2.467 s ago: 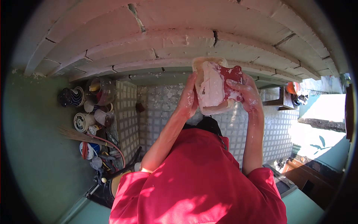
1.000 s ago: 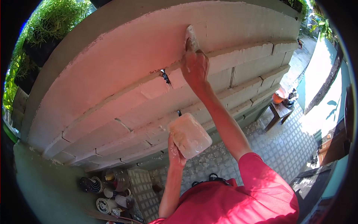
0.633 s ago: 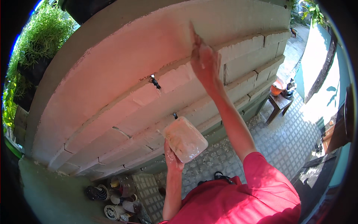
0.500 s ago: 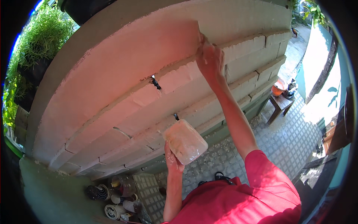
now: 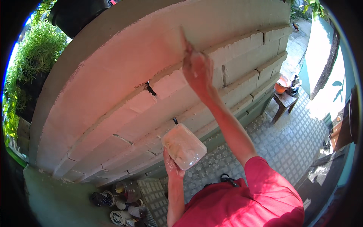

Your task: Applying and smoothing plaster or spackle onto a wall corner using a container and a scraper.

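My right hand (image 5: 198,72) is closed around a putty knife (image 5: 183,38), its thin blade turned nearly edge-on and blurred. The blade is at the upper, smooth band of the wall (image 5: 124,56), which looks coated with fresh plaster; whether it touches is hard to tell. Lower down, my left hand (image 5: 173,166) grips a whitish plastic tub (image 5: 184,146) with rounded corners, from its lower left side. Pale smears of filler mark the tub and the fingers.
Stepped block courses (image 5: 140,108) with dark gaps run below the smooth band. A black plant pot (image 5: 77,17) stands on top of the wall. Several buckets and tins (image 5: 121,217) sit at lower left. A small wooden table (image 5: 285,101) holds an orange bowl (image 5: 280,86).
My right hand has moved left along the wall with the putty knife, and the blade has turned from broad to nearly edge-on. The tub stays in my left hand.
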### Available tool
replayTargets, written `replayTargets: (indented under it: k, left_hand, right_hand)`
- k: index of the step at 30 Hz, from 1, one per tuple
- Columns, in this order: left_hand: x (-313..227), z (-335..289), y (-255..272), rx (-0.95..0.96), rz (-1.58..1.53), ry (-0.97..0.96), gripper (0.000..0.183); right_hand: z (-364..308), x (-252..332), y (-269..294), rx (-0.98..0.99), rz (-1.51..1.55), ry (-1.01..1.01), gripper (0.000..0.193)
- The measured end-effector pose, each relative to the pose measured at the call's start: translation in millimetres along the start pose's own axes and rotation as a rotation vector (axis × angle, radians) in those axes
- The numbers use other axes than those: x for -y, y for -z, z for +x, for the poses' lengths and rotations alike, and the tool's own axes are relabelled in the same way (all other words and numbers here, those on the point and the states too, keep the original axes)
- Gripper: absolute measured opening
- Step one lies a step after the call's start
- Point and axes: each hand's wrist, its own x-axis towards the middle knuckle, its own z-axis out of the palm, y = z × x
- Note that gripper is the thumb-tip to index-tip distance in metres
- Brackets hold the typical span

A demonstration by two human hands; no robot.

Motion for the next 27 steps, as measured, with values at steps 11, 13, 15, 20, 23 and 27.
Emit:
replayTargets:
  k: [11,13,15,20,23,27]
  left_hand:
    - [1.6,-6.3,2.5,-0.043,0.018,-0.022,0.055]
    - [-1.7,-5.7,9.8,-0.011,-0.002,-0.02,0.055]
    - [4.1,1.7,6.1,-0.017,0.007,-0.004,0.055]
    - [6.6,-4.5,7.1,-0.006,-0.047,-0.011,0.05]
    - [8.1,-3.8,6.1,-0.056,0.005,-0.023,0.051]
    - [3.1,-10.9,9.4,-0.058,-0.017,-0.042,0.054]
  right_hand:
    - [-5.1,6.8,-55.4,-0.103,0.052,-0.011,0.029]
    - [-6.5,18.3,-30.7,-0.031,0.087,-0.06,0.028]
    - [-3.7,-0.7,-9.8,0.039,0.091,-0.112,0.027]
    - [4.2,-29.5,-14.4,-0.109,-0.056,-0.01,0.022]
    - [-0.2,-24.9,-39.6,-0.176,-0.06,0.083,0.016]
    - [-11.6,-6.2,-27.2,-0.018,0.105,-0.055,0.015]
